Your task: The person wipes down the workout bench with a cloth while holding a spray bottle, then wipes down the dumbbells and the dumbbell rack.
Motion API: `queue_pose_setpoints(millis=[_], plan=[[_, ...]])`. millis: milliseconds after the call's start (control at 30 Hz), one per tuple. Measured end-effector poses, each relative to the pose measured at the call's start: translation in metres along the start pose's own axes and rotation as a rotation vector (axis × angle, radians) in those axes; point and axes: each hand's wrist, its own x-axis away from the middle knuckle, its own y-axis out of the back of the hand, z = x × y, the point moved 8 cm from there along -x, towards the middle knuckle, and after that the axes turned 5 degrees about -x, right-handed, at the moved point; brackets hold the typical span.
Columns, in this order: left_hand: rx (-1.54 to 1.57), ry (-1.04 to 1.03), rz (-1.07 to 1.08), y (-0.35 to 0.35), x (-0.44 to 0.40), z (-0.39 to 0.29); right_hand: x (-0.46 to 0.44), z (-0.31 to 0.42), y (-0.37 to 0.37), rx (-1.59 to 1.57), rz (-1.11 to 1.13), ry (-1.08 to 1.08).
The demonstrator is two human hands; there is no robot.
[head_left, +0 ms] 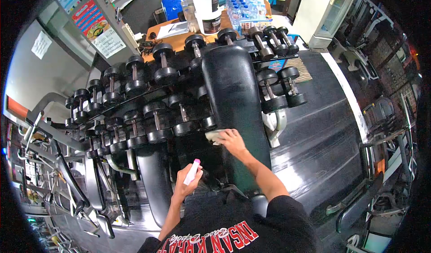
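My left hand is wrapped round a small white bottle with a pink top, held up in front of my shirt. Fingers of my right hand press on a pale, crumpled cloth at the left edge of a black padded bench. The bench's long backrest stretches away from me towards the dumbbell rack. Part of the cloth is hidden under my fingers.
Two tiers of black dumbbells stand on a rack behind the bench. Another bench pad lies to the left. Beyond the rack, a desk holds white buckets and bottled water. A glass-door fridge stands at back right.
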Motion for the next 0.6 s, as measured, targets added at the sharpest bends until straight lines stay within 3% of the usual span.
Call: queue_pose_setpoints(millis=[167, 233, 300, 333, 400, 433, 500, 600], plan=[[0.007, 0.101, 0.041, 0.0, 0.006, 0.012, 0.051, -0.093, 0.055, -0.021, -0.081, -0.2], [-0.002, 0.109, 0.042, 0.003, 0.007, 0.013, 0.079, -0.145, 0.068, 0.012, -0.151, -0.474], [0.02, 0.076, 0.01, 0.006, 0.007, 0.007, 0.121, -0.193, 0.069, -0.104, -0.208, -0.975], [0.022, 0.078, 0.008, 0.006, 0.007, 0.007, 0.123, -0.197, 0.065, -0.103, -0.206, -0.972], [-0.032, -0.046, -0.026, 0.01, 0.004, -0.002, 0.147, -0.217, 0.038, -0.479, -0.37, -1.304], [-0.033, -0.048, -0.029, 0.011, 0.003, -0.002, 0.137, -0.21, 0.027, -0.401, -0.343, -1.247], [-0.03, 0.018, -0.011, 0.01, 0.004, 0.006, 0.115, -0.182, 0.033, -0.223, -0.662, -1.08], [-0.003, 0.04, 0.01, 0.006, 0.002, 0.006, 0.075, -0.135, 0.04, -0.118, -0.753, -1.104]])
